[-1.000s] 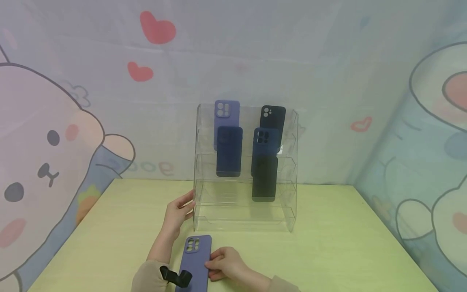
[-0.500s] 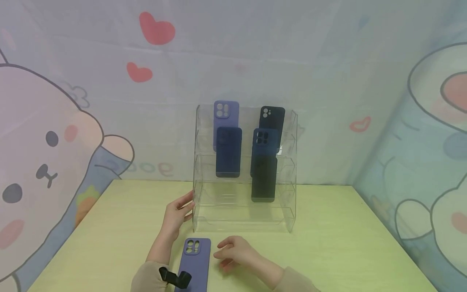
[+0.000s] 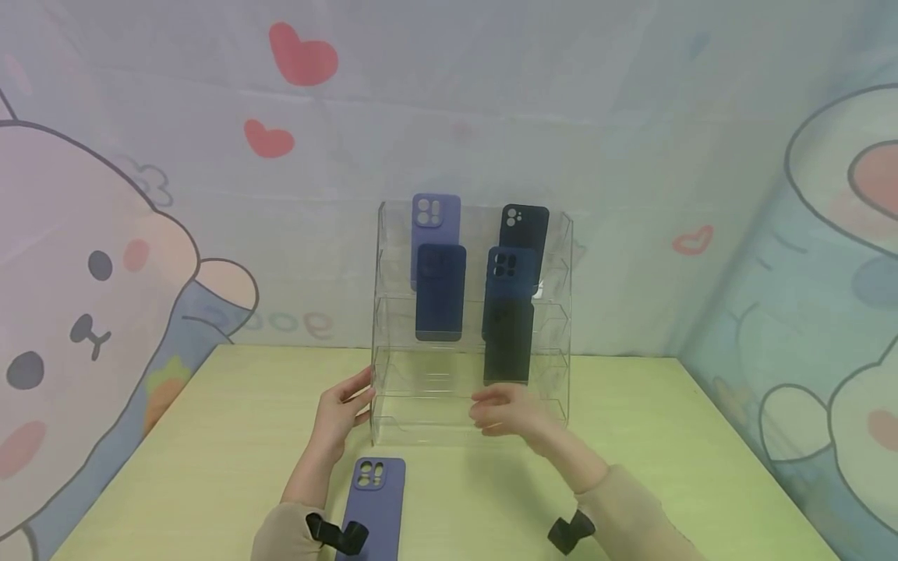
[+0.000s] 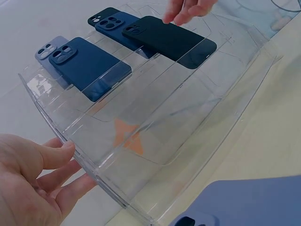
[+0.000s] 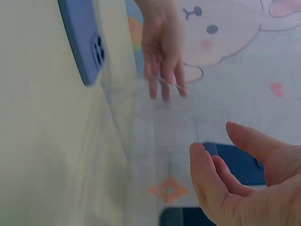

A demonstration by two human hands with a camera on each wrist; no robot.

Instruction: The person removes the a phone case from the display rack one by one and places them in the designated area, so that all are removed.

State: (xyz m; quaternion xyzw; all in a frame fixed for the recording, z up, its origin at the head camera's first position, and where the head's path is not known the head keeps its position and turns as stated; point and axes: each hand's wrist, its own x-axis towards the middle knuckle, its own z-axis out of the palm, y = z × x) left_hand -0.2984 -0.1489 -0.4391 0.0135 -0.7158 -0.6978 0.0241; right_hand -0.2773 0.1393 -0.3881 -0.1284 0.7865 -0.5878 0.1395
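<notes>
My left hand (image 3: 335, 417) holds the left side panel of a clear tiered display rack (image 3: 421, 397), its thumb on the panel's edge in the left wrist view. Just in front of the rack's right half hovers my right hand (image 3: 515, 413), fingers loosely bent around nothing, near a black phone case (image 3: 508, 343). Behind that case stand a blue phone case (image 3: 508, 273) and a second black one (image 3: 529, 226). On the rack's left are a dark blue phone case (image 3: 440, 300) and a light purple one (image 3: 435, 214). Another purple phone case (image 3: 379, 499) lies on the table, partly behind my left sleeve.
The yellow table (image 3: 666, 460) extends on both sides of the rack. A cartoon-printed backdrop (image 3: 631, 156) hangs behind and at the sides. Small black camera mounts (image 3: 337, 534) sit on both wrists.
My right hand has let go of the purple phone case on the table and moved up and right to the rack's front. The left hand has stayed at the rack's side.
</notes>
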